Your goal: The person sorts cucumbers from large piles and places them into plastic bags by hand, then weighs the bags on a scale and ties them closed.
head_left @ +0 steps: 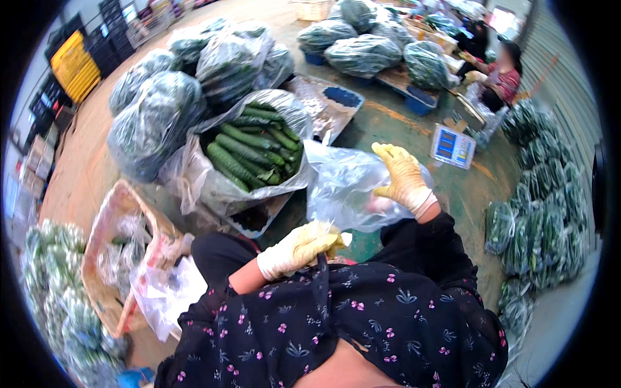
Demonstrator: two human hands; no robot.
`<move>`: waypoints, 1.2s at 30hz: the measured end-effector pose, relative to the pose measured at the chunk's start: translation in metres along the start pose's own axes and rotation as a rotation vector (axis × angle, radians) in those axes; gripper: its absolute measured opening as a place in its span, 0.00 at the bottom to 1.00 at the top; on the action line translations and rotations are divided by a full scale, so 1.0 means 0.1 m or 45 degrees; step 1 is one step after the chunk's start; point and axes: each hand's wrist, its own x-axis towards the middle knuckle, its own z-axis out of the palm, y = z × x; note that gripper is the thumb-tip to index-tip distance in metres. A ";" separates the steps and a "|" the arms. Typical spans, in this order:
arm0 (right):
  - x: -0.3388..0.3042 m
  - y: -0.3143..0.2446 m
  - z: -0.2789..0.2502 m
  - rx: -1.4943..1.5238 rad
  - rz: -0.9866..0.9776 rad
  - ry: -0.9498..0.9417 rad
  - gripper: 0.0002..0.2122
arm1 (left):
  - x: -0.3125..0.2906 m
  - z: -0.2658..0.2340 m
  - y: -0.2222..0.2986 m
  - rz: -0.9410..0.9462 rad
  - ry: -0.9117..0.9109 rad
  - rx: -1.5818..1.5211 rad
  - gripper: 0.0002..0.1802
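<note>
A clear plastic bag [343, 184] spreads out in front of me, puffed and crumpled. My left hand [301, 247], in a pale yellow glove, is closed at the bag's lower edge, and a small white tip shows by its fingers. Against the bag's right side rests my right hand [401, 176], gloved alike, with thumb and fingers apart. Something pinkish shows dimly through the film near that thumb. Left of the bag, dark green cucumbers [249, 152] fill a large open plastic sack [194, 171], whose mouth is folded back.
Full tied sacks [158, 123] stand beyond the cucumbers, with more [362, 55] farther back. A box [107, 258] holding loose plastic is at my left. Bagged greens [540, 220] line the right wall. A scale [453, 146] lies ahead right; another person [504, 81] sits beyond it.
</note>
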 end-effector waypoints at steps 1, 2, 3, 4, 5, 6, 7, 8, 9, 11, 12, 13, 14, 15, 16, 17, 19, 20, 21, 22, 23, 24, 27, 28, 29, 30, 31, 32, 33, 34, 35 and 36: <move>0.04 -0.16 0.07 0.026 -0.074 -0.019 0.47 | -0.02 0.03 0.02 0.031 0.020 -0.205 0.20; 0.10 -0.38 0.14 0.054 -0.150 -0.039 0.47 | -0.06 0.01 0.12 0.014 -0.005 -0.243 0.22; 0.12 -0.57 0.19 0.083 -0.230 -0.053 0.47 | -0.12 0.05 0.18 0.061 0.071 -0.306 0.22; 0.12 -0.61 0.42 0.106 -0.232 -0.101 0.47 | -0.16 0.02 0.25 0.138 0.085 -0.359 0.23; 0.17 -0.66 0.61 0.097 -0.174 -0.358 0.44 | -0.20 0.00 0.28 0.216 0.099 -0.410 0.24; 0.15 -0.55 1.01 0.121 -0.176 -0.544 0.33 | -0.20 -0.03 0.17 0.251 0.107 -0.519 0.29; 0.12 -0.56 1.31 0.056 -0.177 -0.871 0.23 | -0.25 -0.08 0.09 0.191 0.096 -0.752 0.29; 0.00 -0.48 1.65 0.113 -0.228 -1.021 0.19 | -0.30 -0.17 0.04 -0.011 0.123 -0.818 0.28; -0.04 -0.58 1.69 0.193 -0.283 -1.180 0.18 | -0.38 -0.26 -0.05 -0.217 0.176 -0.893 0.27; -0.13 -0.51 2.01 0.133 -0.257 -1.200 0.17 | -0.40 -0.44 -0.45 -0.374 0.235 -0.846 0.25; -0.16 -0.34 2.18 0.163 -0.167 -1.120 0.19 | -0.40 -0.53 -0.61 -0.422 0.303 -0.791 0.23; -0.13 -0.29 2.18 0.191 -0.094 -1.044 0.20 | -0.44 -0.58 -0.74 -0.470 0.384 -0.741 0.21; -0.07 -0.18 2.14 0.284 -0.064 -1.074 0.22 | -0.44 -0.63 -0.87 -0.481 0.441 -0.805 0.17; 0.06 -0.16 1.90 0.375 -0.026 -1.104 0.25 | -0.41 -0.66 -0.91 -0.491 0.458 -0.791 0.16; 0.24 -0.12 1.77 0.316 0.036 -1.209 0.34 | -0.34 -0.69 -0.92 -0.502 0.470 -0.770 0.16; 0.36 0.06 1.83 0.400 0.016 -1.190 0.37 | -0.23 -0.72 -0.92 -0.509 0.464 -0.747 0.16; 0.76 -0.12 1.54 0.634 0.064 -1.102 0.34 | -0.04 -0.77 -1.03 -0.498 0.462 -0.708 0.26; 0.97 -0.30 1.35 0.670 0.050 -1.051 0.31 | 0.06 -0.78 -1.05 -0.524 0.471 -0.757 0.29; 1.18 -0.41 1.32 0.668 -0.040 -0.970 0.31 | 0.14 -0.79 -1.06 -0.548 0.476 -0.799 0.33; 1.36 -0.64 1.26 0.615 -0.172 -0.850 0.31 | 0.18 -0.80 -1.16 -0.525 0.495 -0.809 0.38; 1.49 -0.89 1.20 0.542 -0.268 -0.679 0.28 | 0.20 -0.80 -1.24 -0.515 0.487 -0.865 0.37; 1.60 -1.04 1.28 0.509 -0.386 -0.517 0.29 | 0.22 -0.79 -1.28 -0.515 0.502 -0.825 0.35; 1.92 -1.65 1.60 0.398 -0.461 -0.287 0.36 | 0.29 -0.89 -1.30 -0.584 0.516 -0.641 0.26; 1.99 -1.81 1.76 0.305 -0.424 -0.278 0.39 | 0.32 -0.92 -1.33 -0.565 0.522 -0.640 0.26; 2.04 -2.06 1.78 0.233 -0.351 -0.357 0.43 | 0.33 -0.96 -1.38 -0.550 0.540 -0.642 0.27; 2.09 -2.23 1.84 0.171 -0.335 -0.340 0.44 | 0.31 -0.97 -1.32 -0.531 0.574 -0.647 0.26; 2.15 -2.39 1.88 0.112 -0.322 -0.324 0.46 | 0.33 -0.99 -1.38 -0.513 0.558 -0.620 0.27; 2.21 -2.52 1.87 0.017 -0.305 -0.380 0.49 | 0.33 -0.98 -1.43 -0.517 0.603 -0.638 0.27; 2.25 -2.61 1.95 -0.091 -0.310 -0.338 0.51 | 0.32 -0.97 -1.40 -0.523 0.648 -0.658 0.27; 2.29 -2.67 2.00 -0.107 -0.297 -0.336 0.52 | 0.33 -1.00 -1.37 -0.568 0.567 -0.633 0.28; 2.33 -2.70 2.05 -0.124 -0.281 -0.334 0.52 | 0.32 -1.01 -1.35 -0.570 0.541 -0.609 0.29; 2.37 -2.74 2.04 -0.112 -0.273 -0.365 0.53 | 0.31 -1.01 -1.33 -0.574 0.568 -0.640 0.29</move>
